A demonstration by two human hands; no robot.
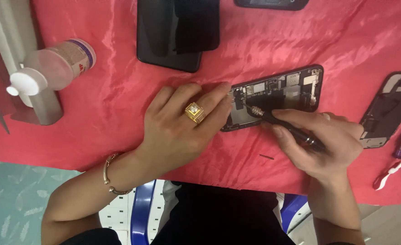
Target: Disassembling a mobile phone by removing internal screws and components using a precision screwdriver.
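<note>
Head view was aimed down at a red satin cloth (96,118). Left hand (182,129) was laid flat, palm down, fingers loosely spread and extended toward the opened phone (273,96); fingertips (222,93) were pressed against the phone's near short edge, nothing was gripped. A gold ring (194,112) was worn on one finger, a bracelet (109,174) at the wrist. Forearm was angled in from lower left.

Right hand (321,143) was curled closed around a black screwdriver (284,125), pinched between thumb and forefinger; the tip was set inside the phone's exposed interior, just ahead of the left fingertips. Wrist was bent, forearm coming up from lower right.

The phone lay between both hands, back off, circuit parts visible. A small dark screw-like bit (267,157) was seen just below the right thumb. A second opened phone (389,109) was beyond the right hand, a toothbrush-like tool (398,168) beside it. A black phone (175,34) lay above the left hand, a clear bottle (55,68) far to its left.
</note>
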